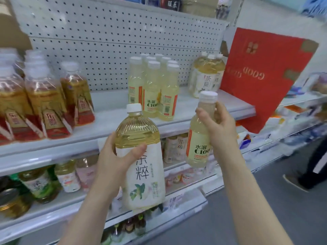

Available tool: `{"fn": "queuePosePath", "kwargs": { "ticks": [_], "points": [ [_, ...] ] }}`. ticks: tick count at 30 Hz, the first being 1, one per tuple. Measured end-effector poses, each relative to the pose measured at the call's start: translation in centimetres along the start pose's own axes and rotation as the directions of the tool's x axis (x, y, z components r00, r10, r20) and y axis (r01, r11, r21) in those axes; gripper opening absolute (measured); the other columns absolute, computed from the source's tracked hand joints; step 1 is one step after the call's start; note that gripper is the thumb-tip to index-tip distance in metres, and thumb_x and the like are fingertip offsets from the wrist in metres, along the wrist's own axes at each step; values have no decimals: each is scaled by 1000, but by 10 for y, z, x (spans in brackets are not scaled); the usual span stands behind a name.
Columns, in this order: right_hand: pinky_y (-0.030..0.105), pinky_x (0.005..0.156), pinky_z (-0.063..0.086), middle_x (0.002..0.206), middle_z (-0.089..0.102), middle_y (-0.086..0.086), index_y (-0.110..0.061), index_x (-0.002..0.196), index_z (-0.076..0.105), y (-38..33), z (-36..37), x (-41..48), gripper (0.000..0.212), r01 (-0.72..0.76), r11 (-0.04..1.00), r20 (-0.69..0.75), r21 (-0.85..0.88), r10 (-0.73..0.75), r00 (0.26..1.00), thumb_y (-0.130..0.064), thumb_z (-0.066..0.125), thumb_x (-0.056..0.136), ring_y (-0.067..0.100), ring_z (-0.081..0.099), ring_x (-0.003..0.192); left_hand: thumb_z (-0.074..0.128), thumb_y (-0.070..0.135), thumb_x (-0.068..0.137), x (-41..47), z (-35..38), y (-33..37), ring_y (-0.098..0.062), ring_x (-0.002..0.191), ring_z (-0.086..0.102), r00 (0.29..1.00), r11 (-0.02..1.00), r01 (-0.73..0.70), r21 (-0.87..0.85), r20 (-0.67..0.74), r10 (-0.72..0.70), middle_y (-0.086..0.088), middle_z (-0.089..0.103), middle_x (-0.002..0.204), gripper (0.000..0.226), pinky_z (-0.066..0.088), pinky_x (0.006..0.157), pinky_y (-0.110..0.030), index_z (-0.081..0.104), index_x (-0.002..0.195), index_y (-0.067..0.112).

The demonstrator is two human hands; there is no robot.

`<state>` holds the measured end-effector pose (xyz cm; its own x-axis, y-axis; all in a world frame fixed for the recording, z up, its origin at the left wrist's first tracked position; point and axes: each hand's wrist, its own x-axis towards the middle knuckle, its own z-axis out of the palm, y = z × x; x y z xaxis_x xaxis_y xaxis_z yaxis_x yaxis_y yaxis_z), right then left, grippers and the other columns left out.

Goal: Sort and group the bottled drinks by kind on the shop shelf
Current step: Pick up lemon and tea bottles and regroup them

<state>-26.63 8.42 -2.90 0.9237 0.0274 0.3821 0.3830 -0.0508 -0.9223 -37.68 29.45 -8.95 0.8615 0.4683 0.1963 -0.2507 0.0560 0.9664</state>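
Now | left hand (113, 156) fingers gripping large tea bottle (141, 156) | right hand (219, 128) fingers gripping C100 bottle (199, 147) | both before shelf (109, 119)

Left hand (113, 156) grips the big tea bottle (141, 156) around its middle, right hand (219, 128) clutches the slim C100 bottle (198, 144) by its neck, both raised before the shelf (109, 119) where C100 bottles (155, 89) cluster.
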Motion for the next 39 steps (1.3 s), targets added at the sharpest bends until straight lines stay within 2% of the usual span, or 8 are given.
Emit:
{"fn": "queuePosePath", "kwargs": {
  "ticks": [5,7,13,19,26,31,34,39],
  "points": [
    [44,110,46,140,60,-8,-33,140,53,19,7,90,55,-7,996,-1,91,7,1000,-36,74,90,11,53,133,84,47,47,42,19,0,-27,91,74,998,998,-27,-65,-55,23,-3,76,102,70,60,74,-46,64,113,30],
    [50,113,42,142,58,-8,-42,134,54,29,13,127,52,13,994,-6,112,-13,1000,-42,75,87,15,49,137,82,46,45,60,24,3,-23,85,75,995,994,-57,-97,-89,48,-1,77,95,69,60,63,-35,64,109,26],
    [55,113,41,152,50,-5,-36,149,44,70,39,209,97,-52,988,103,142,37,994,-71,78,65,20,47,140,92,58,37,104,35,11,-28,91,74,991,993,-66,-97,-125,54,-5,76,101,87,59,70,-43,65,114,27],
    [57,112,42,146,56,-3,-37,142,50,90,67,241,66,-68,991,136,115,52,989,-58,72,83,20,47,139,91,66,31,119,38,10,-28,88,75,984,998,-58,-26,-168,52,-6,76,99,101,58,72,-45,62,117,22],
    [57,117,36,160,40,-3,-33,154,35,106,81,272,94,-55,995,250,84,33,968,-73,70,77,18,36,147,85,51,41,111,52,8,-27,85,75,979,997,-73,7,-190,73,-3,77,96,63,59,69,-46,66,100,40],
    [50,114,40,157,41,0,-28,156,29,93,66,265,66,18,992,272,-122,16,962,-45,58,99,19,44,139,81,50,43,103,77,5,-21,82,75,969,996,-83,39,-232,90,4,77,92,43,59,68,-43,67,83,53],
    [35,101,46,129,58,-5,-27,143,44,63,37,231,48,148,987,181,-64,-134,974,-42,58,100,7,56,119,83,49,45,98,100,1,-22,87,75,967,995,-82,48,-238,92,2,77,98,47,59,76,-51,68,90,51],
    [24,91,52,114,71,-13,-38,120,62,33,-2,170,54,105,994,721,23,-89,687,-73,63,79,-2,66,106,83,52,46,93,151,-10,-16,92,74,965,990,-90,110,-237,114,7,76,101,57,59,80,-42,65,100,48]
  ]
}}
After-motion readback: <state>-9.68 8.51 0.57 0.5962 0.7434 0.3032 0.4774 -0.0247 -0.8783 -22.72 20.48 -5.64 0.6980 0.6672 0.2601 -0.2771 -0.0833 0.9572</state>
